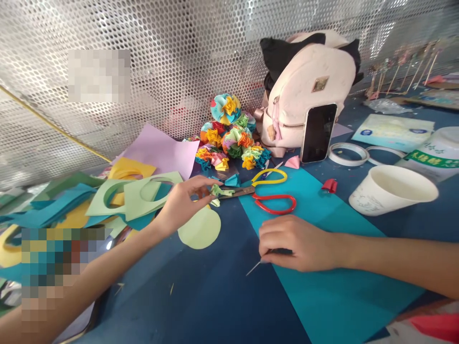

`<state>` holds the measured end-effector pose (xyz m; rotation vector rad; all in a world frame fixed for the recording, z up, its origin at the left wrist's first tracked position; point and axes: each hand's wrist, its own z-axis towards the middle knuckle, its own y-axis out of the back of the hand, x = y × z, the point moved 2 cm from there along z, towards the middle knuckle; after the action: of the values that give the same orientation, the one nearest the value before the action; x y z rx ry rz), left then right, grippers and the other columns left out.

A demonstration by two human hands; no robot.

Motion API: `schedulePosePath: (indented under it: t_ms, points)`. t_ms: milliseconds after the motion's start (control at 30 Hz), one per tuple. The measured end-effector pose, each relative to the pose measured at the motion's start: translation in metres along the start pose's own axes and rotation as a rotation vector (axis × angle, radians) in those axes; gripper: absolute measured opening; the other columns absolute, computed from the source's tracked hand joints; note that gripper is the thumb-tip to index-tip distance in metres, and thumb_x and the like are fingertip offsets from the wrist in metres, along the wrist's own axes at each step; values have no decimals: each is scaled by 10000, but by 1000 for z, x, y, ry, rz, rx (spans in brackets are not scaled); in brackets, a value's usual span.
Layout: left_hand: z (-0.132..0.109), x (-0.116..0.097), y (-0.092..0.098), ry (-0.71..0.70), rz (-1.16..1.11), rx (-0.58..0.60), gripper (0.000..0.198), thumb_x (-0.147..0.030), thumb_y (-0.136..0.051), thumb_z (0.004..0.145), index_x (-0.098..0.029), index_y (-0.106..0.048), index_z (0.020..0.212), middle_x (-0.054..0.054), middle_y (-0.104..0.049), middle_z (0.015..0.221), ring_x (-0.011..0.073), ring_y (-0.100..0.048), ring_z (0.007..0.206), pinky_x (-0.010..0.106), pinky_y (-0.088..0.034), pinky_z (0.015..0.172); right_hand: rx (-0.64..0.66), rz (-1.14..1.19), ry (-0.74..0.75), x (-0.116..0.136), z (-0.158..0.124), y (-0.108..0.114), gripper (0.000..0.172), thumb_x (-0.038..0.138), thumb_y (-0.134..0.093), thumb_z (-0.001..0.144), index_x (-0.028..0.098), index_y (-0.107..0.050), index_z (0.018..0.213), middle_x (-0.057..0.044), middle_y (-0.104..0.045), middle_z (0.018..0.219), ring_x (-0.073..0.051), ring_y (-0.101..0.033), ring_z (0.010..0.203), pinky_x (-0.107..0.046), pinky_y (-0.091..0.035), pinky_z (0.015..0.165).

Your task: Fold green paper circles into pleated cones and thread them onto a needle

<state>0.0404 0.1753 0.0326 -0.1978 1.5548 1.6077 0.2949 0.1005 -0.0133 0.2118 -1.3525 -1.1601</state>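
Observation:
My left hand (184, 203) reaches forward over the dark blue table, thumb and fingers pinched towards a small crumpled piece of green paper (216, 191) lying by the blades of the scissors (267, 191), which have one yellow and one red handle. A pale green paper disc (200, 228) lies just beneath that hand. My right hand (296, 242) rests on a teal paper sheet (333, 282), its fingers curled around a thin pointed stick (255, 267) that pokes out to the left.
A heap of cut coloured paper (107, 196) lies at the left. Colourful folded paper flowers (229, 136) sit by the perforated metal wall (172, 57). A pink backpack (308, 91) props a phone (318, 132). Tape rolls (348, 154) and a white cup (390, 188) stand at right.

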Motion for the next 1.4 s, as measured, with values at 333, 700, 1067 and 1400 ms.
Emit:
schedulePosePath:
  t_ms: [333,700,1067,1400]
  points:
    - [-12,-13,-6,26,32,-11,262,-321,-706,837,-187,-702,1062,4,-653,720,145,-593,655,262,-493,633,-25,13,-35,2,-1,2,181,286,-511,1012,187,-645,941,-27,-663,922,-148,-563,871,-272,-422,771]
    - [8,-6,4,-205,244,13,447,-93,-543,876,-215,-613,1301,90,-623,1252,170,-640,960,276,-519,788,-3,16,-63,3,0,2,143,243,-534,996,182,-648,936,-25,-659,906,-145,-573,865,-268,-429,765]
    - [-71,-8,0,-85,493,269,625,-431,-664,898,-248,-466,1461,120,-469,1524,318,-502,1358,489,-465,1090,2,28,-75,4,1,3,124,229,-544,987,185,-645,929,-18,-661,905,-137,-577,860,-262,-430,764]
    - [-89,-2,-13,-46,471,286,503,-307,-531,990,-255,-442,1482,71,-365,1589,295,-428,1417,439,-431,1144,14,47,-102,4,2,2,108,211,-560,974,186,-651,922,-20,-663,897,-138,-586,851,-265,-440,768]
